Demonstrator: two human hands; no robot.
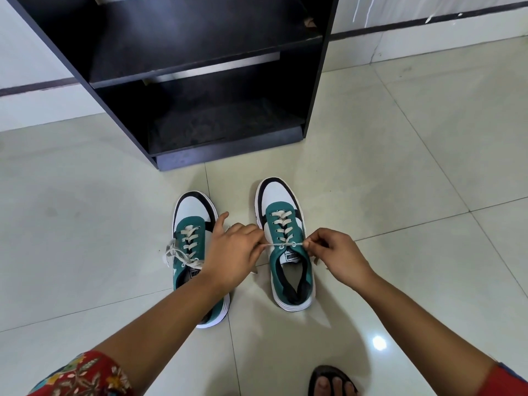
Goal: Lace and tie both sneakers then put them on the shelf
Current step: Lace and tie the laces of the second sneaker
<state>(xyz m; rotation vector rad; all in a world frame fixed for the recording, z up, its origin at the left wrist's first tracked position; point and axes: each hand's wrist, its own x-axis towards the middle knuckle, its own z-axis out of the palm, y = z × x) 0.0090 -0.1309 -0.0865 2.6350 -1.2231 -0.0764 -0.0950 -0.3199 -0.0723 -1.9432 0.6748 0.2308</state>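
Pulling a lace [285,244] tight, the left hand [234,252] and right hand [337,255] each pinch one end over the right sneaker [288,244] on the floor [400,195]. Beside it sits the left sneaker [194,238] (already tied). Farther off stands the dark shelf [200,81].

The floor [400,181] is of pale glossy tiles with thin grey joints. A white wall [25,81] carries a dark skirting stripe [43,87].
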